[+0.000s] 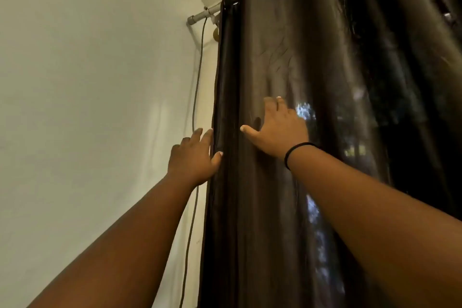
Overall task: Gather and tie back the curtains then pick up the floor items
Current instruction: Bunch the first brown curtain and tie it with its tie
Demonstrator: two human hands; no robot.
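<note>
The dark brown, slightly sheer fabric curtain (275, 57) hangs in gathered vertical folds from a grey metal rod (202, 14) high on the pale wall (87, 82), filling the middle and right of the view. The right hand (277, 127) lies flat on the front of the cloth with straight, spread fingers, a thin black band (297, 151) round its wrist, while the left hand (193, 155) reaches to the curtain's left edge, fingers extended and thumb touching the fabric. Just left of that edge a thin grey cable (196, 97) runs down the wall.
</note>
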